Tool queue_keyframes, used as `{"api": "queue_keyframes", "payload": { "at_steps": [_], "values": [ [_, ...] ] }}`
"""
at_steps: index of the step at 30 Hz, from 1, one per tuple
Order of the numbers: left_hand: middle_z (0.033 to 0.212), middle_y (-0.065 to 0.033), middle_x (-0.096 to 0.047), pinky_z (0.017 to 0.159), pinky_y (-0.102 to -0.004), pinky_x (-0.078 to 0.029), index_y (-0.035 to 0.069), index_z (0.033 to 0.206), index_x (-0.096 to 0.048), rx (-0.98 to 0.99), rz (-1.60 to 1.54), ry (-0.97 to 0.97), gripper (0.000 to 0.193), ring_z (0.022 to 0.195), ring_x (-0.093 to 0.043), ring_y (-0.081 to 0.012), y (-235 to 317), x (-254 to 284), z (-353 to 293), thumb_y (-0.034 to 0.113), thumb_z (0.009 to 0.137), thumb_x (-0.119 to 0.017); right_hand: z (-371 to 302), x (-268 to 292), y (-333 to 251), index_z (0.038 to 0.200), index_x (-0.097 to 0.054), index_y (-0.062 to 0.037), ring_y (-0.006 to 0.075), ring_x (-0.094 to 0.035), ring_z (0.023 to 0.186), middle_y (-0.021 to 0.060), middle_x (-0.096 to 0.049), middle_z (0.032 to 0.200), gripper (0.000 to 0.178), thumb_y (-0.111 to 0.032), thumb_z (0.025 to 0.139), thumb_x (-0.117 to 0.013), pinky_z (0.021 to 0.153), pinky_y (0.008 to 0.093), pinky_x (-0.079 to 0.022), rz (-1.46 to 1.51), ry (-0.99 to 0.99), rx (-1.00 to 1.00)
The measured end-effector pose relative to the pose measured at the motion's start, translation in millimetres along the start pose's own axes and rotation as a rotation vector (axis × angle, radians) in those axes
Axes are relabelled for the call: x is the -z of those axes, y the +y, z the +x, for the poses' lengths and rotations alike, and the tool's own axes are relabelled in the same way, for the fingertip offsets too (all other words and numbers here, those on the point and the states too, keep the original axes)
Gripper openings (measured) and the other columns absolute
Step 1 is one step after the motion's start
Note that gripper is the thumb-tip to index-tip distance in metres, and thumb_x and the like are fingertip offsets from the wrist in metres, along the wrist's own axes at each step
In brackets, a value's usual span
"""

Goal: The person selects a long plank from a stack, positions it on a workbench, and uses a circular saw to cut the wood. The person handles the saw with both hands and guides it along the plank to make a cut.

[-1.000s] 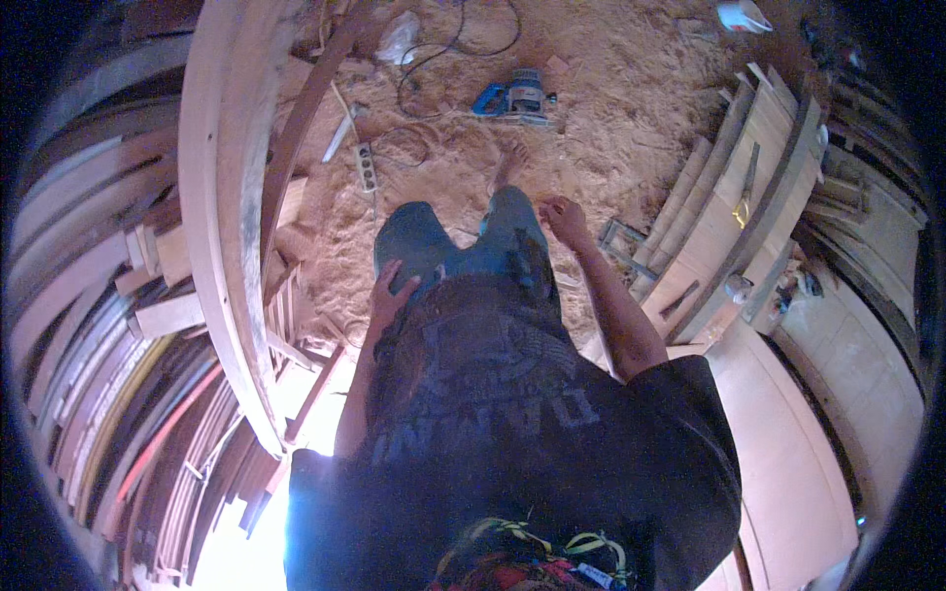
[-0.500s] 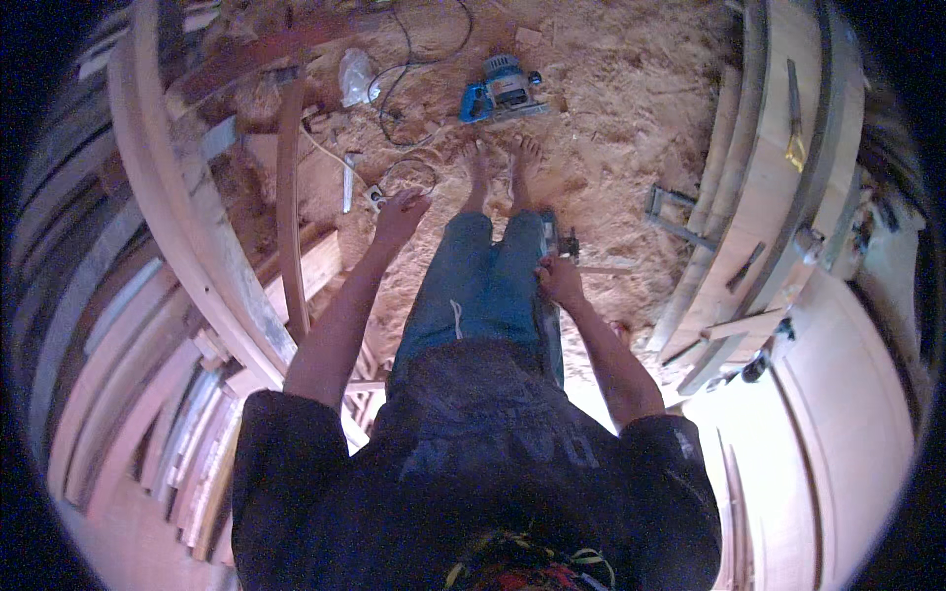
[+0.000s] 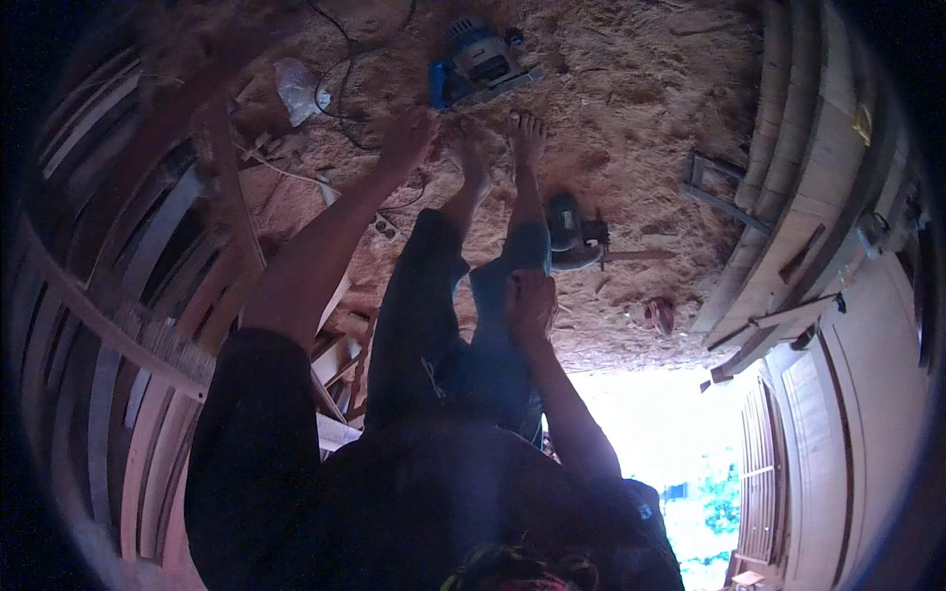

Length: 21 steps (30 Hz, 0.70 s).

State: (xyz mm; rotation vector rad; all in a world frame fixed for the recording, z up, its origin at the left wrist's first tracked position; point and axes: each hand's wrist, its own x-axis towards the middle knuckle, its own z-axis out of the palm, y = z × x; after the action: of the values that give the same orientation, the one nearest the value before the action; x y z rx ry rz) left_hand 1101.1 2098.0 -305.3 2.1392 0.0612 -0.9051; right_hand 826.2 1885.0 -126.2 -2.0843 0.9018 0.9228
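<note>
My left hand (image 3: 409, 140) reaches forward past my left shin, its fingers loosely bent and apart, with nothing visible in them. Just beyond it, a blue-handled power tool (image 3: 483, 67) with a flat metal base and a dark knob rests on the sawdust. At my right knee, my right hand (image 3: 530, 303) is closed with its knuckles up, and I make out nothing in it. To the right of my right leg lies a dark power tool (image 3: 566, 225), partly hidden by the leg. A thin wood strip (image 3: 639, 255) lies beside it.
Sawdust (image 3: 631, 118) covers the floor. A black cord (image 3: 347, 84), a clear plastic bag (image 3: 299, 91) and a socket block (image 3: 384, 227) lie on the left. Stacked boards (image 3: 163, 236) stand left. Long beams (image 3: 788, 236) with a metal clamp (image 3: 724, 187) line the right.
My left hand has moved forward toward the blue-handled tool. My right hand has drawn inward onto my right knee, away from the dark tool. The view has shifted and darkened.
</note>
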Motion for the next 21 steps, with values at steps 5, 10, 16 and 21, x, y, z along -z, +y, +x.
{"api": "queue_keyframes", "payload": {
  "at_steps": [5, 10, 16, 21],
  "values": [
    [0.119, -0.0221, -0.069, 0.091, -0.0494, -0.056, 0.002, 0.137, -0.057, -0.104, 0.357, -0.199, 0.045, 0.11, -0.069, -0.0343, -91.8, -28.7, 20.3, 0.027, 0.1, -0.065, 28.2, 17.2, -16.7, 0.096, -0.069, -0.011, 0.0367, -0.061, 0.082, 0.011, -0.065, 0.091, 0.019, -0.03, 0.091, -0.069, 0.077, 0.0511, -0.05, -0.216, 0.062, 0.088],
    [0.116, -0.0228, -0.069, 0.093, -0.054, -0.053, 0.002, 0.136, -0.058, -0.266, 0.557, 0.162, 0.063, 0.107, -0.068, -0.0408, -210.3, -90.5, 85.4, 0.05, 0.095, -0.065, 39.6, 40.3, -6.0, 0.09, -0.07, -0.013, 0.0328, -0.062, 0.081, 0.0086, -0.065, 0.085, 0.018, -0.031, 0.088, -0.072, 0.075, 0.0495, -0.05, -0.383, 0.04, 0.105],
    [0.118, -0.0234, -0.07, 0.09, -0.0516, -0.054, 0.003, 0.125, -0.067, 0.08, 0.511, -0.101, 0.06, 0.104, -0.069, -0.0381, -141.6, -133.6, 138.2, 0.054, 0.094, -0.065, 36.8, 43.4, 22.1, 0.086, -0.071, -0.016, 0.0288, -0.062, 0.08, 0.0054, -0.065, 0.083, 0.013, -0.027, 0.082, -0.077, 0.07, 0.0457, -0.049, -0.441, 0.179, 0.063],
    [0.118, -0.0247, -0.069, 0.088, -0.0516, -0.053, 0.0, 0.112, -0.073, -0.142, 0.516, -0.122, 0.05, 0.102, -0.07, -0.0352, -167.6, -117.3, 132.7, 0.046, 0.095, -0.065, 47.8, 66.4, 13.0, 0.091, -0.072, -0.0147, 0.0305, -0.062, 0.08, 0.0068, -0.064, 0.082, 0.013, -0.02, 0.081, -0.078, 0.072, 0.0445, -0.05, -0.603, 0.064, 0.219]
  ]
}}
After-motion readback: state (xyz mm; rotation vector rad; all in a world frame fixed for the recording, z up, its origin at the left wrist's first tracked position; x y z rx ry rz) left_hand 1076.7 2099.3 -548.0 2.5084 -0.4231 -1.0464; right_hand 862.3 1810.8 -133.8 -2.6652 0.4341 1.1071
